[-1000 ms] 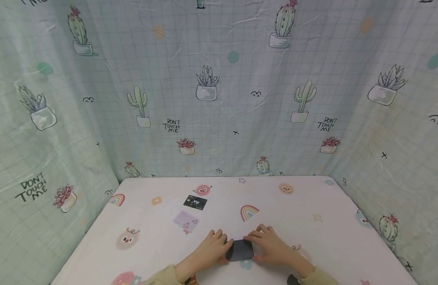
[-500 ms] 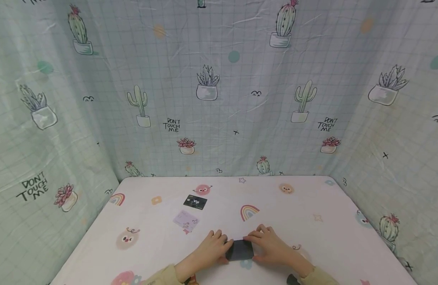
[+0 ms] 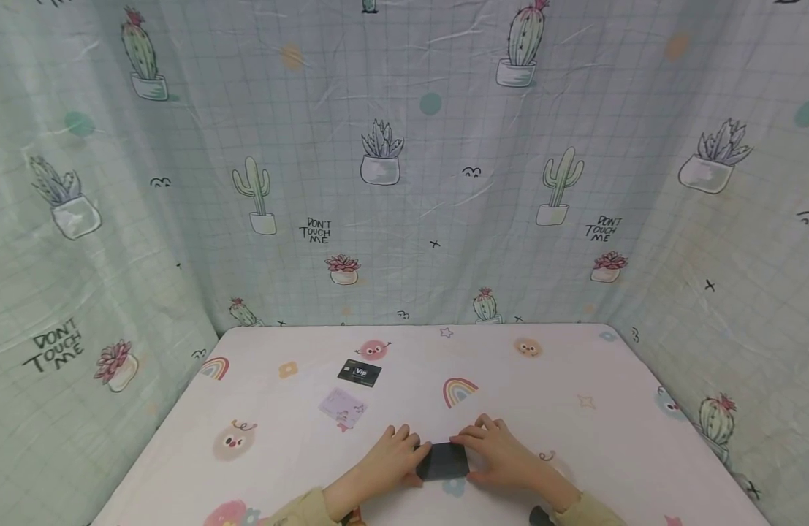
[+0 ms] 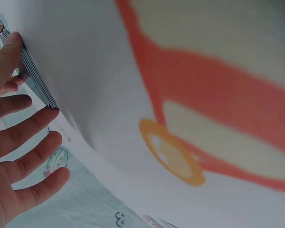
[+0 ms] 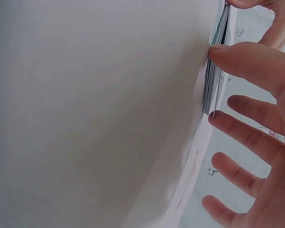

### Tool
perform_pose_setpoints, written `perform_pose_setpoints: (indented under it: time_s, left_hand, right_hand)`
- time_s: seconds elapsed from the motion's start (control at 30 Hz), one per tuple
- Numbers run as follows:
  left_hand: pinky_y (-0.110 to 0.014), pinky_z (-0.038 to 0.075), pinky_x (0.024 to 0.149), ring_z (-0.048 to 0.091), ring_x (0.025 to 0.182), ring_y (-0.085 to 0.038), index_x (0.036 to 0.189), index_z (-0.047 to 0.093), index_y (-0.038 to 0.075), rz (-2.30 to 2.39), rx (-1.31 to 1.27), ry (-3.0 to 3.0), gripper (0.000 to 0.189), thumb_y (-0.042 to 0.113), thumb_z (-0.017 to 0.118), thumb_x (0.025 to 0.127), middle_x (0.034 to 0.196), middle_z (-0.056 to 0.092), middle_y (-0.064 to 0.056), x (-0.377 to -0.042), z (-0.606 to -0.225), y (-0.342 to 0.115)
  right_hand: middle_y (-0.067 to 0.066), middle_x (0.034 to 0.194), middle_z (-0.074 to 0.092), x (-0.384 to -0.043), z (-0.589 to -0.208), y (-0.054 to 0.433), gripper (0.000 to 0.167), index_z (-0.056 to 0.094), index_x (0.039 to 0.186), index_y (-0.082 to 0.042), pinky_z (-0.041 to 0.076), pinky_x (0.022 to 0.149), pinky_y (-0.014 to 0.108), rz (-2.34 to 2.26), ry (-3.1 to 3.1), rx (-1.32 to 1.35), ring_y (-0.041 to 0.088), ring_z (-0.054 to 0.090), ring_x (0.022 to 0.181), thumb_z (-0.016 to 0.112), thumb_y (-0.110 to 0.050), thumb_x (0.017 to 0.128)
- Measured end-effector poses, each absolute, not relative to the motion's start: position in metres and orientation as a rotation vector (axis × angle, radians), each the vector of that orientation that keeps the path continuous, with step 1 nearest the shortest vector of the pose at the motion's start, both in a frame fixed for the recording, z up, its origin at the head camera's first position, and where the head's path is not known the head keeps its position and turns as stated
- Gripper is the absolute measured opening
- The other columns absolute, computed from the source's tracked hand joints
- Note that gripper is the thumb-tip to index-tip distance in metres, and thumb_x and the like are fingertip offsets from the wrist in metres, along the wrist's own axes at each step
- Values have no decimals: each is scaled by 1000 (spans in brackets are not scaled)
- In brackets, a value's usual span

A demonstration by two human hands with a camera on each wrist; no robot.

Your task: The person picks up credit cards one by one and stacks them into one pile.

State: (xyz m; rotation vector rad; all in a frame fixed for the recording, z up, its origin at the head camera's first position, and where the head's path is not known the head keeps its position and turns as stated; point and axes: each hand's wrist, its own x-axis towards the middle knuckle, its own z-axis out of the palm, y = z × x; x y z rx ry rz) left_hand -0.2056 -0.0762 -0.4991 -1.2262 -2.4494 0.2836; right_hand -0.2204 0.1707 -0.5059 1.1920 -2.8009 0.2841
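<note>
A dark stack of cards [image 3: 443, 462] is between my two hands near the front of the table. My left hand [image 3: 392, 459] pinches its left end between thumb and fingers, and the right hand [image 3: 503, 459] pinches the right end. Seen edge-on in the left wrist view, the stack [image 4: 36, 78] shows several thin layers; the lower fingers are spread away from it. In the right wrist view, one card stands slightly apart from the rest of the pack [image 5: 213, 83], by a fingertip [image 5: 217, 116]. The cards' undersides are hidden.
Beyond the left hand lie a black card marked "Vip" [image 3: 360, 372] and a lilac card [image 3: 343, 408], apart from each other. A small dark object [image 3: 541, 516] shows beside the right sleeve [image 3: 588, 511]. The white patterned tabletop [image 3: 529, 394] ends at a cactus-print curtain [image 3: 404, 248].
</note>
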Motion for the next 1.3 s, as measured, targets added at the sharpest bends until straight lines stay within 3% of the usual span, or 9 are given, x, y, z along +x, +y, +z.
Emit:
perform_pose_setpoints:
  time_s: [1.3]
  left_hand:
    - [-20, 32, 63, 46, 81, -9, 110, 59, 20, 287, -1287, -2498, 51, 56, 57, 75, 92, 58, 6, -208, -498, -79]
  right_hand:
    - [-11, 109, 57, -222, -500, 166, 53, 53, 122, -23, 33, 75, 31, 260, -2767, 1326, 9, 40, 95, 66, -40, 73]
